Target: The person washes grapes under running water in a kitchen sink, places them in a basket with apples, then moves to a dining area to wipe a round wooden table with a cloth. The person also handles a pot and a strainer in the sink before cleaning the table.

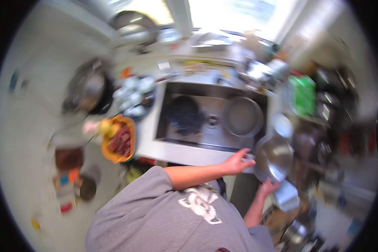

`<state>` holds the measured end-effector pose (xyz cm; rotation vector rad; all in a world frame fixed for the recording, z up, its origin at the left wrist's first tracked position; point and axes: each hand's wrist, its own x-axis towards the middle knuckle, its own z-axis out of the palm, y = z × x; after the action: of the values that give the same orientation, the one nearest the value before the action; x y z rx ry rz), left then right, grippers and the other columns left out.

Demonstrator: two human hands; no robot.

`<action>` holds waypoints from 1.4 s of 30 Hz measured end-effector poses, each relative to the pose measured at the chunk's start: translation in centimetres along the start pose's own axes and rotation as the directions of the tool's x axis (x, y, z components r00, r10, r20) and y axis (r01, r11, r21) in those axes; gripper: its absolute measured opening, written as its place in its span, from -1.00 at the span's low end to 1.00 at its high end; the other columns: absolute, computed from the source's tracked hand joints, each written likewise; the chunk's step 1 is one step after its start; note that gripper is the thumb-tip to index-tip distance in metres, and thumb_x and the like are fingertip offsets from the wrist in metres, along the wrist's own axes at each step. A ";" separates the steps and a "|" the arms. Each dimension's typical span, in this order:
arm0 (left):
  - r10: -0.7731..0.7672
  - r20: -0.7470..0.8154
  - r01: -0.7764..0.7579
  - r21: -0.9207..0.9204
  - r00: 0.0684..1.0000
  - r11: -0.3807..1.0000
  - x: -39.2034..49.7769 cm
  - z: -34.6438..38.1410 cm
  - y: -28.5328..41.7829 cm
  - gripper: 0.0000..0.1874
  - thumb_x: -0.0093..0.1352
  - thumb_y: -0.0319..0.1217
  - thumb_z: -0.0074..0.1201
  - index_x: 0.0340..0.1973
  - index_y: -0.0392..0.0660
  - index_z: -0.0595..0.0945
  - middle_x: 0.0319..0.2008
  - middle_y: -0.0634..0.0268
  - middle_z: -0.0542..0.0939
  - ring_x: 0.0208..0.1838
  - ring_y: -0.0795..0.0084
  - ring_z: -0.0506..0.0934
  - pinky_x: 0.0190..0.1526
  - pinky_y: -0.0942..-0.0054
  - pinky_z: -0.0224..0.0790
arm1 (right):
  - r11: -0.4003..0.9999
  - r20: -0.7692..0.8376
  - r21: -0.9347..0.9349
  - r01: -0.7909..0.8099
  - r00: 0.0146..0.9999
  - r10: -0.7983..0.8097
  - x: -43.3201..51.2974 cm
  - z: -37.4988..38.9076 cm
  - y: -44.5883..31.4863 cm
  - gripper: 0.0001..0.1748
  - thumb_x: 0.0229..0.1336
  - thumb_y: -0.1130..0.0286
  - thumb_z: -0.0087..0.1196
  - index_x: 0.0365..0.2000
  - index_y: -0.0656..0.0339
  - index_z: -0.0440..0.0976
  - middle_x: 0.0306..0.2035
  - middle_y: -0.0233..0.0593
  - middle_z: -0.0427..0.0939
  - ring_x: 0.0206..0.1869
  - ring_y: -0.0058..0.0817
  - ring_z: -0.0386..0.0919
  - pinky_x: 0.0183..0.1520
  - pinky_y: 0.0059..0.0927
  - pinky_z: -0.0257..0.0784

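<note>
My right hand [268, 186] grips the near rim of a round metal bowl [273, 159] beside the sink's right front corner. Just left of the bowl, my left hand [239, 162] has its fingers apart and holds nothing. In front of me is a rectangular sink [208, 145]. A round, shallow vessel [242, 116] lies in its right half, and a dark round thing [186, 115], blurred, in its left half. The drain [213, 121] shows between them.
On the left stand an orange basket [133, 138] of reddish food pieces, several pale rounded items [134, 91] and a dark pot [105, 94]. To the right are a small white bowl [283, 125], a green thing [304, 96] and a white box [286, 193]. Motion blurs the rim.
</note>
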<state>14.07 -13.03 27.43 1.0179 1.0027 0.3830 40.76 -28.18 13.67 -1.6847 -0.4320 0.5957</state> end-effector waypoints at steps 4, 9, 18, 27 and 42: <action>0.356 -0.376 -0.461 -0.239 0.855 0.855 -13.4 -13.7 0.6 -0.60 0.58 -0.31 0.07 0.28 -0.15 0.51 0.05 0.17 0.64 -0.15 0.48 0.67 -0.27 0.53 0.55 | 0.802 -0.353 -0.578 -0.150 0.932 -0.080 -1.2 -1.3 -2.2 0.07 0.30 0.03 0.28 0.48 0.48 -0.07 0.26 0.35 0.33 0.15 0.15 0.50 0.12 0.02 0.56; 0.115 -0.986 -0.587 0.166 -0.123 0.792 -34.7 -33.6 -12.7 -0.79 0.57 -0.49 -0.01 0.07 -0.21 0.59 -0.17 0.24 0.64 -0.22 0.56 0.62 -0.17 0.53 0.56 | 0.583 0.126 -0.532 0.614 0.738 -0.663 -10.8 7.4 -8.1 -0.23 0.33 0.60 0.08 0.48 0.33 0.06 0.30 0.11 0.36 -0.01 -0.20 0.52 0.15 -0.16 0.48; 0.641 -0.765 0.486 0.535 -0.070 0.691 -41.4 -58.7 -30.2 -0.55 0.20 -0.48 0.19 0.04 0.01 0.72 -0.02 0.08 0.60 0.09 -0.01 0.55 0.12 0.04 0.44 | 0.687 0.605 -0.181 0.704 0.631 -0.486 -30.4 31.5 -17.3 -0.33 0.31 0.70 -0.03 0.41 0.27 0.20 0.31 -0.18 0.41 -0.10 -0.56 0.44 -0.14 -0.56 0.34; 0.683 -0.691 0.595 0.658 0.237 0.461 -39.7 -62.2 -28.7 -0.45 0.25 -0.41 0.14 0.20 0.07 0.65 0.17 0.08 0.51 0.24 0.04 0.44 0.27 0.00 0.28 | 0.456 0.731 0.064 0.888 0.269 -0.627 -41.7 42.5 -20.5 -0.49 0.27 0.72 0.01 0.22 0.33 0.46 0.21 -0.13 0.43 -0.18 -0.54 0.49 -0.20 -0.57 0.39; -0.015 -1.000 -0.629 -0.027 0.024 0.777 -48.4 -75.6 -8.7 -0.69 0.60 -0.24 0.04 -0.15 -0.25 0.69 -0.39 0.32 0.68 -0.45 0.54 0.49 -0.37 0.45 0.35 | 0.981 0.950 -0.151 0.124 0.292 0.110 -44.7 89.2 -25.7 -0.27 0.43 0.40 0.14 0.47 0.33 0.11 -0.09 -0.11 0.68 -0.22 -0.41 0.67 -0.18 -0.35 0.61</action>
<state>-75.85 -10.72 33.36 0.3259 1.7442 1.8977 -47.57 20.89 33.79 -1.2904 -1.4271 1.6385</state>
